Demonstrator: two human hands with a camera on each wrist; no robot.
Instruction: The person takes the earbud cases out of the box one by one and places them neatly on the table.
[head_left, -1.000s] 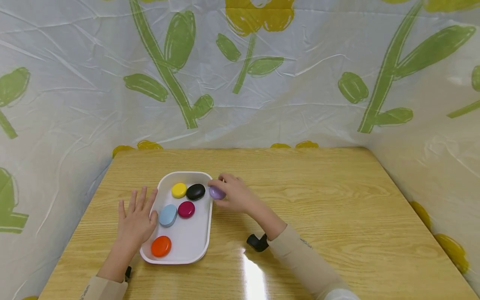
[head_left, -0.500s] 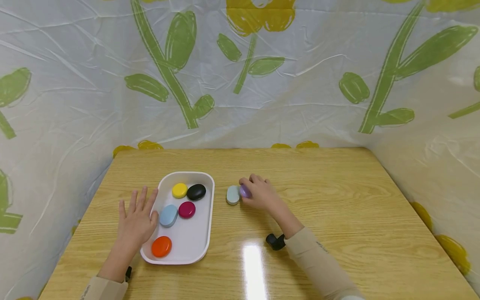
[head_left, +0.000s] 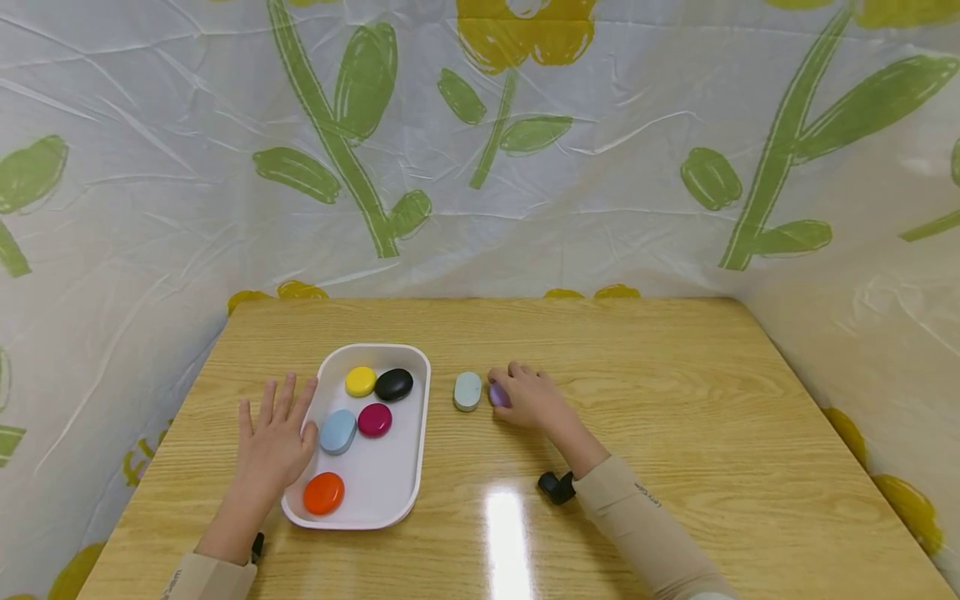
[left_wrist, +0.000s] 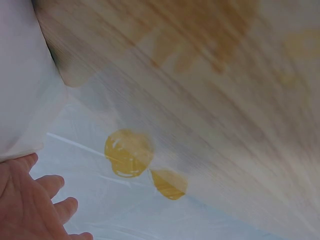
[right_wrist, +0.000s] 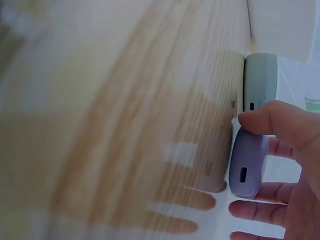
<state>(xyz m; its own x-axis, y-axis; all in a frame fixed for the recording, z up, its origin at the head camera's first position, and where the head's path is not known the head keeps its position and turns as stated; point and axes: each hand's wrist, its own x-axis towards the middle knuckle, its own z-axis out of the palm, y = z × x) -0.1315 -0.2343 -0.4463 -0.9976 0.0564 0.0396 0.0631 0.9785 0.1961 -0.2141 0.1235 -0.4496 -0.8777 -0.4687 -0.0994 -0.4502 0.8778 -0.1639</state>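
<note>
My right hand pinches a purple earbud case between thumb and fingers, low at the tabletop right of the tray. A small charging slot shows on the case's side in the right wrist view. Just left of it lies a pale grey-green earbud case, also with a slot. My left hand, fingers spread straight, touches the left wall of a white tray. Inside the tray sit similar rounded pieces: yellow, black, light blue, dark red and orange.
The wooden table reaches back to a white sheet printed with flowers, which surrounds its back and sides. A black wrist device sits under my right forearm. Light glares off the table near the front.
My right hand has carried the purple earbud case from the tray's right rim rightward and down to the table, beside the grey-green case, which is now uncovered. The left hand has stayed put.
</note>
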